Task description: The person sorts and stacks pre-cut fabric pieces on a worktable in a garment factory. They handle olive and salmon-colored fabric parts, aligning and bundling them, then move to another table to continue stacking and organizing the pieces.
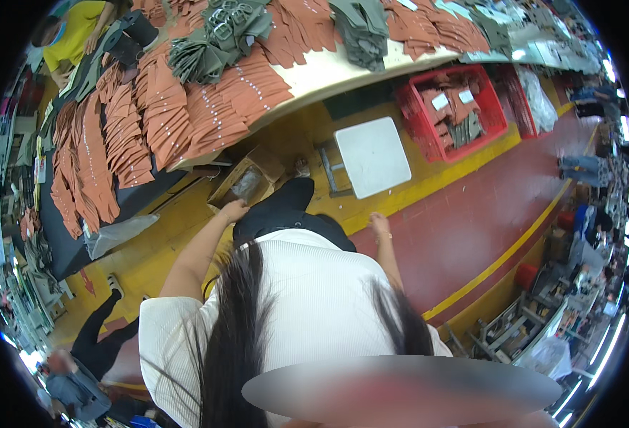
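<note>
My left hand (pixel 234 210) hangs beside my black trousers at hip height, its fingers loosely bent and nothing visible in it. On the other side my right hand (pixel 379 224) is held away from my body, fingers loose and apart, also holding nothing I can see. Ahead of me stands a stool with a white square seat (pixel 374 158). An opened cardboard box (pixel 230 187) with clear plastic in it lies on the floor near my left hand. Neither hand touches the long table (pixel 314 80), which carries fanned stacks of orange-brown cut pieces (pixel 218 114).
Dark green pieces with metal buckles (pixel 222 32) lie among the stacks. A red plastic crate (pixel 439 153) holds more pieces, right of the stool. A person in yellow (pixel 79 36) works at far left; another person in black trousers (pixel 100 342) is behind left. A red walkway (pixel 464 228) runs rightward.
</note>
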The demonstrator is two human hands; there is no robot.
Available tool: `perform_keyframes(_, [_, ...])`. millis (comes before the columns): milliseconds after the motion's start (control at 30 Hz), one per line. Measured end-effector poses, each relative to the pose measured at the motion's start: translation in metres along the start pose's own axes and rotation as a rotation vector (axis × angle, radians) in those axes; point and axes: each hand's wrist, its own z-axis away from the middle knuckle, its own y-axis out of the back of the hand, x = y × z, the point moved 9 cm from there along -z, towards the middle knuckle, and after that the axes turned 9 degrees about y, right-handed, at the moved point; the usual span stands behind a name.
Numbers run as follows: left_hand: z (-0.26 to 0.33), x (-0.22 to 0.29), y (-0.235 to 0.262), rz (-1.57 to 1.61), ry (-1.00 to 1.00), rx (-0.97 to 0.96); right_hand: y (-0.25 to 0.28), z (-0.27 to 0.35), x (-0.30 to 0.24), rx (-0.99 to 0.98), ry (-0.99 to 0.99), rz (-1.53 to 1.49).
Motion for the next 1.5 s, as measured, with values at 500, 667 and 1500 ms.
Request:
perform_keyframes(500, [0.011,-0.018,0.020,0.590,0.218,0.297,-0.061,-0.207,-0.251,-0.488,0.186,0.768])
perform_keyframes(667, [0.046,-0.077,-0.086,0.272,0.451,-0.101,-0.048,-0.227,-0.267,-0.378,0.065,0.420])
perform_keyframes(1500, [0.087,0.021,-0.082,0.469,0.302,0.246,0.017,-0.132,-0.101,-0.804,0.105,0.923])
